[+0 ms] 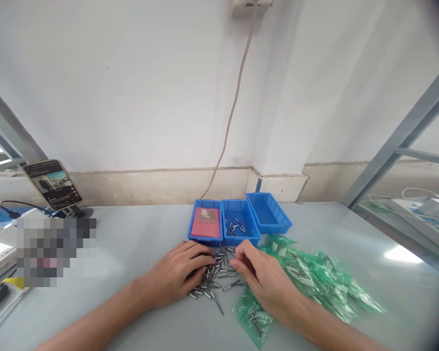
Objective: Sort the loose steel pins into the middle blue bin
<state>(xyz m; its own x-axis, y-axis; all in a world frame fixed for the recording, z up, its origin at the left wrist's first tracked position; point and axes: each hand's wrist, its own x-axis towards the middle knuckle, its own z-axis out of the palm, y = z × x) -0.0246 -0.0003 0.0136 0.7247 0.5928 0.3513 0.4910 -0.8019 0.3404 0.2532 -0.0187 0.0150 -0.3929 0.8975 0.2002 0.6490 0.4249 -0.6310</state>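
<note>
A loose pile of thin silvery metal pins [216, 273] lies on the grey tabletop between my two hands. My left hand [181, 270] rests at the pile's left side, its fingers bent loosely over the pins and the thumb apart from the index finger. At the right edge of the pile, my right hand [261, 270] is closed in a pinch, fingertips down among the pins; what it grips is too small to make out. Just beyond the pile, a blue bin [241, 240] contains several pins. Beneath my right wrist lies a green plastic bag [254, 319] with pins inside.
Several filled green bags [322, 278] are heaped at the right. One blue bin [205, 240] contains a pink packet [206, 228]; another blue bin [278, 226] stands behind, right. A phone [53, 185] on a stand is at the left, near a blurred patch. A wall rises behind.
</note>
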